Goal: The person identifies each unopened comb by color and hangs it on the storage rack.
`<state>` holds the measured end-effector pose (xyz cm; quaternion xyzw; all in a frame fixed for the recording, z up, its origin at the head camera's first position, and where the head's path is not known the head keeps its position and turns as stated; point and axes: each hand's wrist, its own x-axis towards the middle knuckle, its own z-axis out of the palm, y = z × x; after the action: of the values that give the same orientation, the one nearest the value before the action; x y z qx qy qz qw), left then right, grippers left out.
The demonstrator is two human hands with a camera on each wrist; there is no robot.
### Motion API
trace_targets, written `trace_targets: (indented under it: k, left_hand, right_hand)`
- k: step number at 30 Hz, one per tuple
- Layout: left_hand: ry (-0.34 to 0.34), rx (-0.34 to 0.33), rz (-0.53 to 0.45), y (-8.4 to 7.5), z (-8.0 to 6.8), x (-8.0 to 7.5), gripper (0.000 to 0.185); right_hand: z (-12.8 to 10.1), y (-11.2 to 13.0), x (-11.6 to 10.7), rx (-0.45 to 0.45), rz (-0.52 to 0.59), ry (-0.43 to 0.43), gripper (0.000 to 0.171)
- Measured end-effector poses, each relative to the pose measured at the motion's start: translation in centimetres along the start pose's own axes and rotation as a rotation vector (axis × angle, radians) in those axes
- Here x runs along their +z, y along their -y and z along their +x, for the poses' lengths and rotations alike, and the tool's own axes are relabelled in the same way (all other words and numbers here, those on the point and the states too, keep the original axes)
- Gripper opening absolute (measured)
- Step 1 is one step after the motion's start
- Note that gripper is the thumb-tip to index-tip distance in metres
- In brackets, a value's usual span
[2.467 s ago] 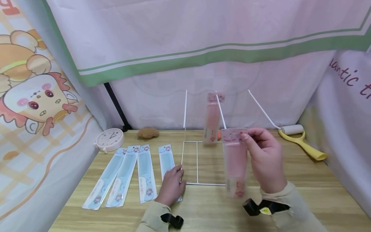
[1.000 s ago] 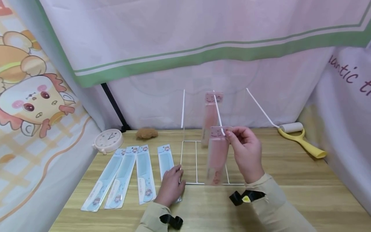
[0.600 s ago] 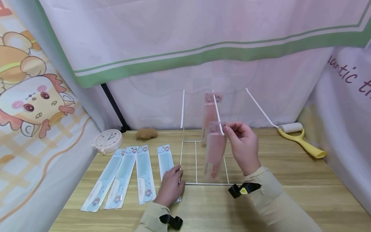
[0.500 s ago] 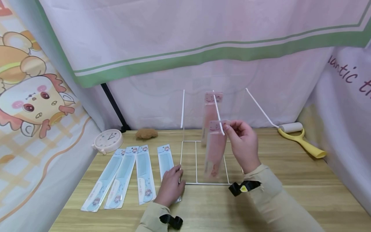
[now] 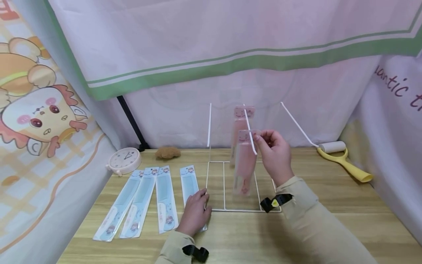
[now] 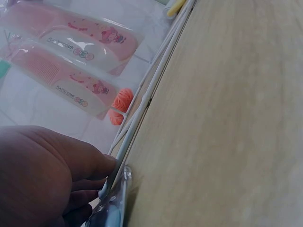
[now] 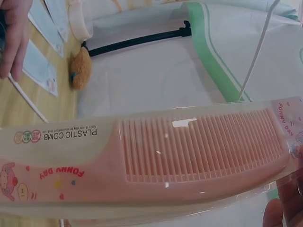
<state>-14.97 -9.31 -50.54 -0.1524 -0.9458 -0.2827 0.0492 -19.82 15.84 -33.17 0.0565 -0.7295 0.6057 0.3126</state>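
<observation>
My right hand (image 5: 276,156) pinches the top corner of a packaged pink comb (image 5: 245,161) between thumb and fingers. The middle prong of a white wire rack (image 5: 230,210) passes through the comb's header, its tip sticking out toward me. Farther back on the same prong hangs another packaged pink comb (image 5: 238,126), partly covered by the front one. My left hand (image 5: 195,212) holds the rack's base at its front left corner, thumb and fingers on the wire in the left wrist view. Under that hand lies part of a packaged blue comb (image 5: 189,181).
Several packaged blue combs (image 5: 166,201) lie left of the rack. A pink clock (image 5: 124,161) and a brown fuzzy object (image 5: 168,152) stand behind them. A yellow-handled lint roller (image 5: 346,163) lies at the right. The rack's outer prongs (image 5: 298,124) carry nothing.
My right hand has brought the pink comb leftward onto the middle prong, then pushed it back along it, away from me. My left hand has stayed at the rack's corner.
</observation>
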Motion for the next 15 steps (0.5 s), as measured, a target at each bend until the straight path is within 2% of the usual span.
trace_targets:
  k: [15]
  left_hand:
    - [0.0,-0.004,-0.016,0.1,-0.1,0.1,0.04]
  right_hand:
    - [3.7,-0.5,0.7,0.01,-0.163,0.056,0.017]
